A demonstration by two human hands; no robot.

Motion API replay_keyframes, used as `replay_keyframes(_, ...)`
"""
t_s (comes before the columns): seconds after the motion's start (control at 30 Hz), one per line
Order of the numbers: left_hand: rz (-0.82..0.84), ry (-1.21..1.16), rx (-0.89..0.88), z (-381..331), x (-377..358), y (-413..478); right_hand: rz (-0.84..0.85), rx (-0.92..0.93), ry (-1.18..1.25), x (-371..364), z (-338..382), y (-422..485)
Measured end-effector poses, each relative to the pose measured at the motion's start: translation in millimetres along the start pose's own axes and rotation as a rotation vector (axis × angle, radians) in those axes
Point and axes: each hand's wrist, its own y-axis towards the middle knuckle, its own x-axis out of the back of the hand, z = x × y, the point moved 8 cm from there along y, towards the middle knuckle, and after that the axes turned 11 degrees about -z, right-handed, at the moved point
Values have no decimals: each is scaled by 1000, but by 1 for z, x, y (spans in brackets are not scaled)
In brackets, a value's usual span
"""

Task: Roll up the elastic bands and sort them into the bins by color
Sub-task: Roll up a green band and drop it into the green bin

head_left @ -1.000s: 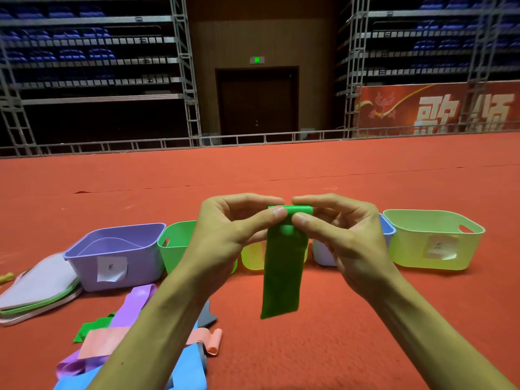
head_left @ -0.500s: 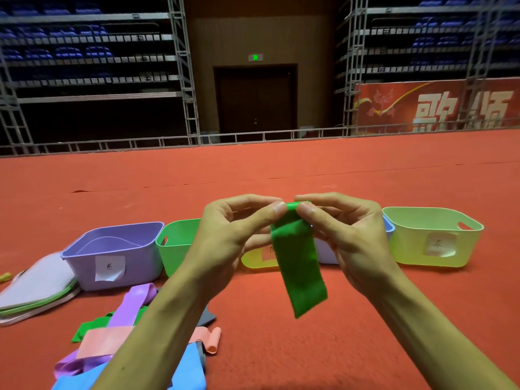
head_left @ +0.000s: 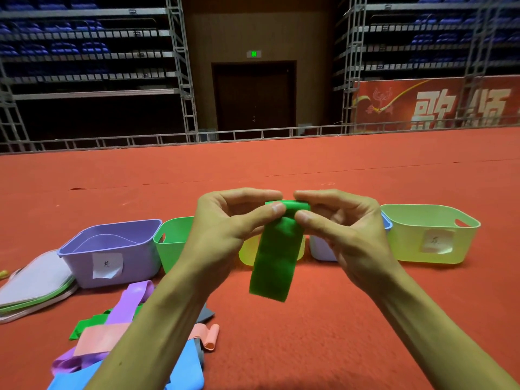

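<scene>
Both hands raised above the red floor (head_left: 309, 347): the left hand (head_left: 225, 229) and right hand (head_left: 346, 235) each pinch the rolled top of a green band (head_left: 274, 260), its free end hanging down. Behind stands a row of bins, including a purple bin (head_left: 112, 249) and a light-green bin (head_left: 430, 235); loose bands (head_left: 135, 302) lie at lower left.

Soft, even light falls on the red carpet (head_left: 337, 347); the stands (head_left: 84, 52) behind are dim. The green band (head_left: 274, 257) looks slightly blurred; scaffolding (head_left: 183, 80) bends toward the edges.
</scene>
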Motion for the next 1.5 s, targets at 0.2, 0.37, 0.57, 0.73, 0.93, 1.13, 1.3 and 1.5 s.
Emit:
replay_keyframes(0.2,-25,23,-62,-2,1,1,-63,-86,-37,2,-4,2)
replay_keyframes(0.37,-9,-4,-51,0,-3,-3,-48,-41,-64,4,-4,1)
replay_keyframes(0.57,49,-21,31,2,-8,-9,-21,18,-16,6,3,2)
replay_keyframes(0.73,58,-35,62,5,-11,-7,-6,108,-80,7,6,1)
replay_keyframes(0.93,15,4,25,10,-7,-4,-5,103,-147,11,-3,1)
replay_keyframes(1.13,2,19,-30,10,-6,-4,15,-74,-89,9,-14,0)
replay_keyframes(1.3,-11,16,-25,12,-4,-3,-15,-68,-179,7,-12,4)
replay_keyframes(1.5,-11,-4,13,13,-5,-5,-49,39,-159,3,-4,4)
